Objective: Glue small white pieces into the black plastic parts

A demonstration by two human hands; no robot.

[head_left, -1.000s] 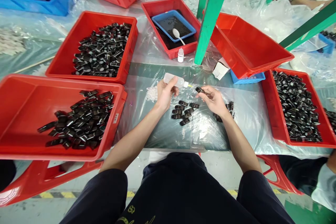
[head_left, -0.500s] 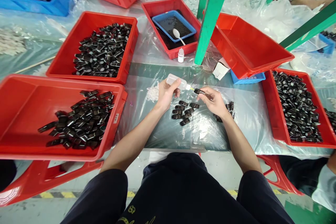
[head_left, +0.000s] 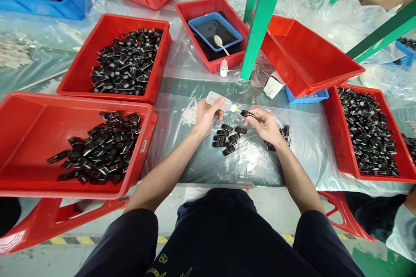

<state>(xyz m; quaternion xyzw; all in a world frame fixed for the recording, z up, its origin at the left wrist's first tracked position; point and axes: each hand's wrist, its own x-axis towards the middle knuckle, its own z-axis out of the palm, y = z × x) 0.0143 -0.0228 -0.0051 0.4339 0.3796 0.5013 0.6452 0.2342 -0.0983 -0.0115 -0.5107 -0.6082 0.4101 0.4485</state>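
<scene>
Head view: the grip of the left hand [head_left: 204, 117] wraps a translucent white plastic squeeze bottle [head_left: 214, 98]; by the bottle's tip, the right hand [head_left: 265, 124] pinches a glossy black oblong piece [head_left: 246, 113]. Oversqueezing could spill contents; a slack pinch could drop the piece.

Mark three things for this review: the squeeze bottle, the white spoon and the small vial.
Squeeze bottle [head_left: 213, 97], head view: its translucent body.
White spoon [head_left: 218, 41], head view: its bowl.
Small vial [head_left: 224, 69], head view: its body.

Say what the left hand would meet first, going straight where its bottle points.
Most likely the black piece in the right hand, ahead of the bottle in the left hand; whether the tip touches it is unclear.
</scene>
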